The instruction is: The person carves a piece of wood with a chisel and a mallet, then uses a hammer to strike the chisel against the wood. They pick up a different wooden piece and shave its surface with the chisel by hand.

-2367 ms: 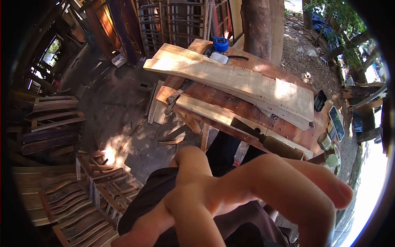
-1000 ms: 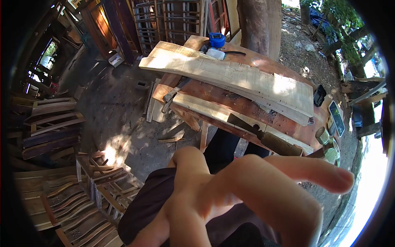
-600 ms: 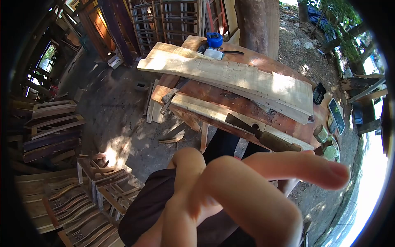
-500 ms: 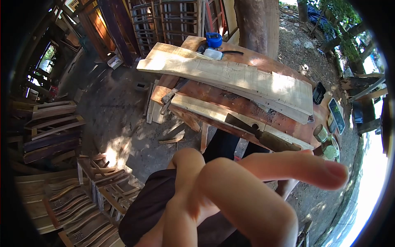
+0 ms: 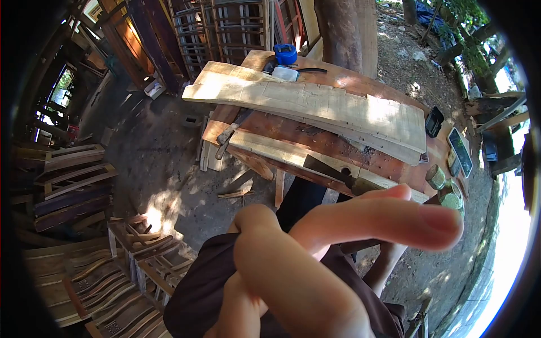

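Both hands are raised close to the camera, overlapping, with no object showing in them. My left hand [image 5: 383,221] reaches across to the right, a digit stretched out with its nail showing. My right hand [image 5: 301,276] crosses in front from the lower right, its fingers partly hidden and cut off by the frame. Beyond the fingertips is a wooden workbench [image 5: 403,174]. A dark flat-bladed tool [image 5: 326,169] lies along its near edge, partly behind the left hand. Pale wooden boards [image 5: 315,104] are stacked across the bench top.
On the bench are a blue tape measure [image 5: 285,54], a chisel-like tool [image 5: 228,138], a phone [image 5: 461,152] and small round containers [image 5: 435,177]. Wooden chair parts [image 5: 118,290] fill the lower left. Stacked frames [image 5: 73,180] stand farther left. A tree trunk [image 5: 338,34] rises behind.
My hands have shifted left, and the crossing finger of my right hand looks straighter. A second fingertip now shows behind the stretched digit. The bench items have not moved.
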A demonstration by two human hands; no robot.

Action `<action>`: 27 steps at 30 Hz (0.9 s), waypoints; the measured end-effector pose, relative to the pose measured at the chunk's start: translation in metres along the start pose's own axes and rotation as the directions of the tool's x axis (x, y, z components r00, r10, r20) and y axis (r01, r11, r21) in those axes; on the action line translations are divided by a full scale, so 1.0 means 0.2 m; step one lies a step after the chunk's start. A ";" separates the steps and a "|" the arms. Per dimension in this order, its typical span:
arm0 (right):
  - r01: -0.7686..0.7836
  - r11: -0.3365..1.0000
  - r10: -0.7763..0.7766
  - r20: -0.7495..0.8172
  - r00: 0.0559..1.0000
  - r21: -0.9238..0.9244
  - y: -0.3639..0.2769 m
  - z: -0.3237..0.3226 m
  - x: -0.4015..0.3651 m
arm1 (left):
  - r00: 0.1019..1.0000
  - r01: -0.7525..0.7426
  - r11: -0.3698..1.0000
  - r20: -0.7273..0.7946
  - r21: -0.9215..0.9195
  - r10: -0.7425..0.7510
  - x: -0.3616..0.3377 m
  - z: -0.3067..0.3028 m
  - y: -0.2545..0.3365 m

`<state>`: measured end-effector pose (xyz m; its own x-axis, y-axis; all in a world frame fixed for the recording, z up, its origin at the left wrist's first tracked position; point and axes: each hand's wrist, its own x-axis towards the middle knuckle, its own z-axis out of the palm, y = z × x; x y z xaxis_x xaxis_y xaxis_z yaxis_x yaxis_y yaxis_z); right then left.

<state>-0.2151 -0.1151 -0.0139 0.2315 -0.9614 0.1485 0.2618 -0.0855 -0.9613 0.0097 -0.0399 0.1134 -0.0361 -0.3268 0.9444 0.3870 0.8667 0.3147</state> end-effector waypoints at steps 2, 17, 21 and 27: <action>-0.005 1.000 0.005 -0.004 1.000 0.003 -0.02 0.02 0.01 | 1.000 -0.007 1.000 0.005 0.001 0.007 -0.05 0.09 0.06; -0.035 0.999 0.035 0.007 0.999 0.003 0.00 0.01 0.01 | 0.996 -0.075 0.997 0.051 -0.013 0.076 -0.01 -0.01 -0.02; -0.039 0.999 0.039 0.008 0.999 0.003 -0.01 0.02 0.01 | 0.994 -0.092 0.996 0.051 -0.010 0.093 -0.02 0.01 -0.04; -0.049 0.999 0.049 0.002 0.999 0.010 -0.01 0.02 0.00 | 0.881 0.147 0.973 -0.471 0.176 -0.048 0.15 0.38 0.06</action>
<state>-0.2116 -0.1135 -0.0109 0.2458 -0.9640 0.1018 0.2596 -0.0357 -0.9650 -0.0563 -0.0120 0.1527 0.3841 -0.5067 0.7718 0.2092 0.8620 0.4618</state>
